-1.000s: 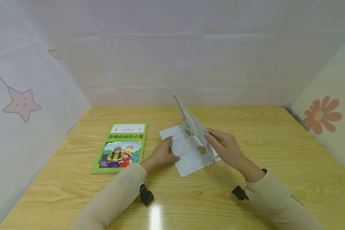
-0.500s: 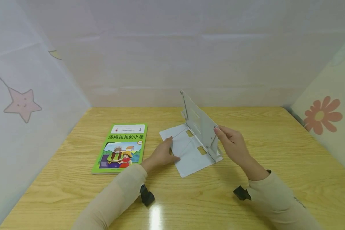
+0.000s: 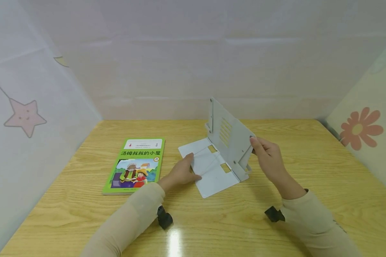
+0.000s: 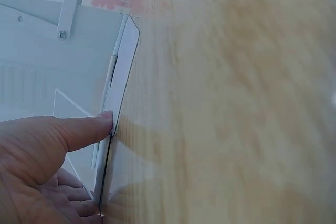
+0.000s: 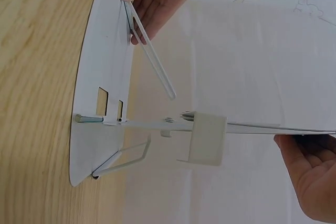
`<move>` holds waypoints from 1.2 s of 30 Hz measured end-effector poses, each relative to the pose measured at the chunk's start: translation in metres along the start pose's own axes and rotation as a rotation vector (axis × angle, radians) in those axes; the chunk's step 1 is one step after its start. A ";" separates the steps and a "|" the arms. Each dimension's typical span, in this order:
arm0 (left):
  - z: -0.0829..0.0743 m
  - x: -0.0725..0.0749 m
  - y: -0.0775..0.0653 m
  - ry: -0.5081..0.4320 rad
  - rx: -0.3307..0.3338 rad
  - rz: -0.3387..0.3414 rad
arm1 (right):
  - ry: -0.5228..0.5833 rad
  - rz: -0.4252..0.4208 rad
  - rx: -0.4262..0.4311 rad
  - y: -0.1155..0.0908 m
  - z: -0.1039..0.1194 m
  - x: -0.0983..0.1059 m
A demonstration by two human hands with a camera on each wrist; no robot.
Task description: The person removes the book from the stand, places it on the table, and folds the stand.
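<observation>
A white metal book stand has its base plate (image 3: 212, 178) on the table and its slotted back panel (image 3: 239, 137) tilted up from the hinge. My left hand (image 3: 179, 172) grips the base's left edge between thumb and fingers, close to a wire support (image 5: 172, 95). At the panel's upper right corner, my right hand (image 3: 270, 157) pinches the edge, thumb in front and fingers behind. The right wrist view catches the panel almost edge-on, with a small bent ledge (image 5: 207, 140) sticking out near the hinge. Two rectangular holes in the base show the wood below.
To the left of the stand lies a green picture book (image 3: 135, 164), cover up. The wooden table (image 3: 83, 214) ends at a pale cloth backdrop (image 3: 167, 71). Small black cameras (image 3: 164, 218) sit at both wrists.
The right hand has swung the back panel rightward and away from the base plate, so its slotted face now shows more. The left hand, base and book have kept their places.
</observation>
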State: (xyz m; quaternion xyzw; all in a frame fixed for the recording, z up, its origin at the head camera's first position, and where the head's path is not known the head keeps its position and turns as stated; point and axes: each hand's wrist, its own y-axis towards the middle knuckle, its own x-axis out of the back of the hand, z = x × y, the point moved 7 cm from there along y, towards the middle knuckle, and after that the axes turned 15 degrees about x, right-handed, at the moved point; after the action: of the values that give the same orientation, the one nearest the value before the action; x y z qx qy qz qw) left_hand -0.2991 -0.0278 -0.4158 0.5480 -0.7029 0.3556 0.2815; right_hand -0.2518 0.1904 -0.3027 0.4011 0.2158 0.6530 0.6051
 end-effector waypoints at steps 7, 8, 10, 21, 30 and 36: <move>-0.003 0.000 0.000 0.075 0.010 0.024 | -0.001 0.017 -0.021 -0.001 -0.002 0.002; -0.004 0.000 0.000 0.079 0.013 0.029 | -0.004 0.017 -0.020 -0.001 -0.002 0.002; -0.004 0.000 0.000 0.090 0.014 0.032 | -0.008 0.018 -0.017 -0.001 -0.001 0.002; -0.009 0.001 -0.003 0.144 0.023 0.066 | 0.002 0.007 -0.006 -0.001 0.000 0.001; -0.006 -0.001 -0.001 0.109 0.009 0.065 | 0.009 0.013 0.013 0.000 0.003 -0.003; -0.003 -0.001 0.001 0.089 0.000 0.071 | -0.053 0.040 -0.029 -0.001 0.006 -0.010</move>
State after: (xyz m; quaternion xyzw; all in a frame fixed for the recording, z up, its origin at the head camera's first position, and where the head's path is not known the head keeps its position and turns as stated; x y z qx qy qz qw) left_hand -0.2999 -0.0245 -0.4155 0.5063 -0.7087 0.3893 0.2995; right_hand -0.2475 0.1802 -0.3027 0.4138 0.1819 0.6571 0.6032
